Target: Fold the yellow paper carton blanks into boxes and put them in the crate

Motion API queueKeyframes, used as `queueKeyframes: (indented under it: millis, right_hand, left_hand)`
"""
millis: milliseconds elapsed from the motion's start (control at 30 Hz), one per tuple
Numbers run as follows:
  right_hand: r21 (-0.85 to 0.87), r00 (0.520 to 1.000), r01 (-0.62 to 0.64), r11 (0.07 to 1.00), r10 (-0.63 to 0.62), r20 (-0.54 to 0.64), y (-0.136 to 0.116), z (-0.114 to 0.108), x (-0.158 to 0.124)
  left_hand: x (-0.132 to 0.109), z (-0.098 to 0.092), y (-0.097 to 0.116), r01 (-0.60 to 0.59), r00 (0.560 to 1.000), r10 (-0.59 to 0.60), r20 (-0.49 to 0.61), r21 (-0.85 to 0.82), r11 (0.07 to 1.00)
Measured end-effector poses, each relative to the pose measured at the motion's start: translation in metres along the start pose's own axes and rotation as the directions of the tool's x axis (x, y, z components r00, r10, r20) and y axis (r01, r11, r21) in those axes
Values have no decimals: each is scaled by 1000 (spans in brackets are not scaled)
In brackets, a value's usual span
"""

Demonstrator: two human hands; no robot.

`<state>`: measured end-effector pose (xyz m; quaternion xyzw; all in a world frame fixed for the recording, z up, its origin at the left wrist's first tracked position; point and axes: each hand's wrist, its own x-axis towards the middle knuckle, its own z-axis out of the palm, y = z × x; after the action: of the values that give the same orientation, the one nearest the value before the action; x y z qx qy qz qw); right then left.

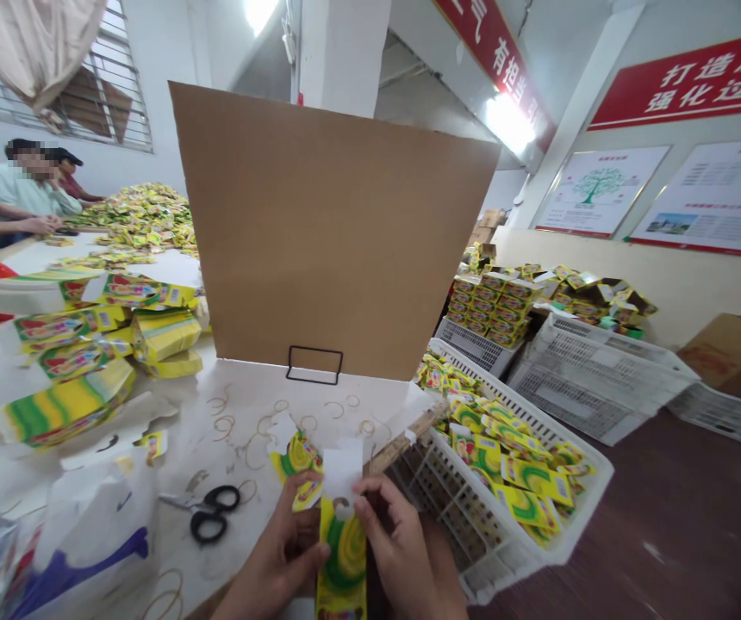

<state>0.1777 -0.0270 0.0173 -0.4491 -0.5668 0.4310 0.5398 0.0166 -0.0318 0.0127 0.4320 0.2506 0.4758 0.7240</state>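
Now, in the head view, I have the left hand (286, 547) reaching up from the lower left, thumb against the carton (343, 564), and the right hand (402, 542) opposite, its fingers (383, 489) bent and pinching near the white flap (343, 465). Both grip the carton, held between them by the near edge of the table (247, 547). I cannot tell whether the left also holds the second carton (298, 455) behind it. On the red sign (700, 82) I read 打造激 and 强化过程, cut off; the overhead banner (496, 65) shows 有担当.
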Motion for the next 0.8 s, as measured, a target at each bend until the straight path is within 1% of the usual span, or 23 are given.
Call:
queueKeyframes:
  millis: [33, 100, 167, 233, 300, 367, 433, 467, 533, 600, 700, 800]
  right_hand:
    - [48, 1000, -2, 999, 3, -28, 1, 0, 0]
    - [113, 998, 4, 994, 3, -62, 2, 1, 0]
    - [107, 999, -1, 994, 6, -43, 4, 1, 1]
    - [57, 1000, -16, 998, 17, -17, 4, 0, 1]
    - [0, 1000, 7, 1000, -7, -22, 2, -2, 2]
    - [-70, 995, 83, 994, -87, -57, -2, -4, 3]
    - [-141, 985, 149, 979, -159, -61, -6, -7, 2]
    - [-153, 984, 163, 975, -172, -45, -7, -8, 2]
    - [-132, 992, 129, 983, -129, 10, -9, -10, 0]
    - [-122, 998, 37, 992, -30, 57, -9, -9, 0]
    - [-152, 989, -96, 984, 111, 95, -8, -5, 0]
    - [-173, 985, -125, 977, 143, 92, -4, 0, 0]
  left_hand:
    - [0, 2, 3, -2, 1000, 2, -7, 5, 1000]
    - [1, 4, 10, 7, 999, -8, 40, 24, 1000]
    - [2, 2, 13, 21, 997, -24, 79, 48, 999]
    - [3, 0, 12, 19, 997, -23, 71, 56, 998]
    - [4, -4, 8, 9, 996, -14, 84, 63, 998]
    - [4, -6, 4, -1, 994, -7, 112, 79, 997]
    - [4, -8, 3, -22, 996, 11, 83, 139, 990]
    - [4, -9, 3, -32, 998, 23, 50, 186, 982]
    - [4, -9, 5, -38, 999, 40, 0, 288, 957]
    - [4, -9, 7, -41, 999, 48, -11, 364, 931]
    - [4, -10, 7, -34, 999, 37, 0, 406, 913]
    - [4, -14, 1, -41, 999, 26, 40, 410, 911]
